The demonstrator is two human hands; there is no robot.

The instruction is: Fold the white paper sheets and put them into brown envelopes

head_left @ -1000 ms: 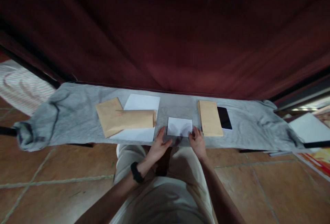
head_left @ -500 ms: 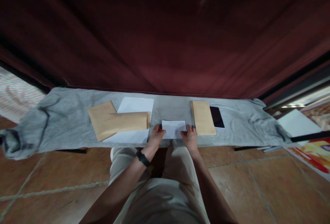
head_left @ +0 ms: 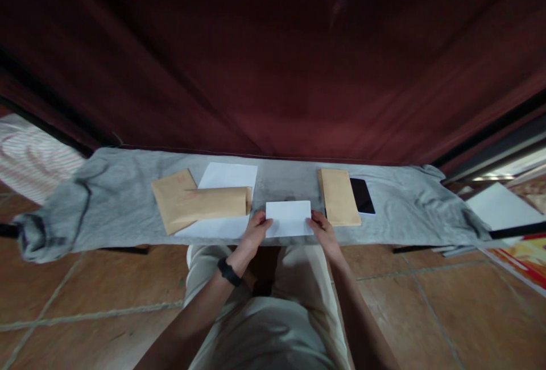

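Observation:
A small folded white paper (head_left: 289, 217) sits in the middle of a grey cloth (head_left: 128, 188) that covers a long low surface. My left hand (head_left: 255, 231) pinches its left edge and my right hand (head_left: 322, 229) pinches its right edge, lifting it slightly off the cloth. Left of it lie brown envelopes (head_left: 200, 204) on top of a larger white sheet (head_left: 228, 177). To the right lies a stack of brown envelopes (head_left: 339, 196) beside a black phone (head_left: 362, 195).
A dark red curtain (head_left: 273, 57) hangs behind the surface. Tiled floor lies below. White sheets (head_left: 499, 206) and a colourful printed item (head_left: 524, 256) are at the far right. A striped fabric (head_left: 34, 157) shows at the far left.
My hands closed in from beside the white paper and took hold of both edges. The paper now sits a little nearer to me, raised off the cloth.

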